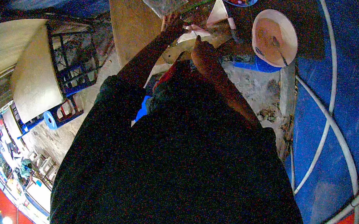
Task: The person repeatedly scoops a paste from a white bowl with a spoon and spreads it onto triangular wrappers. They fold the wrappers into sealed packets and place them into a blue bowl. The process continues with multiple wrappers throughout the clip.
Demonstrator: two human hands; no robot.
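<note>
Pale, flat triangular pieces (193, 32) lie on the brown wooden surface (132, 21) at the far middle, pressed under the left hand (172, 21) while the right hand (202, 52) closes near them. Whether either hand's fingers grip anything cannot be told. Steady pressure is best kept, clear of the round pink bowl (275, 36) at right.

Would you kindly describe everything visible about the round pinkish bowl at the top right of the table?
The pinkish bowl is round and shallow, seemingly plastic, with a pale rim and a darker, brownish smeared inside. It sits upright at the far right of the wooden table, right of both hands and touched by neither. A thin dark utensil leans inside it, its end over the near rim. A blue object lies just below it; whether they touch cannot be told.
</note>
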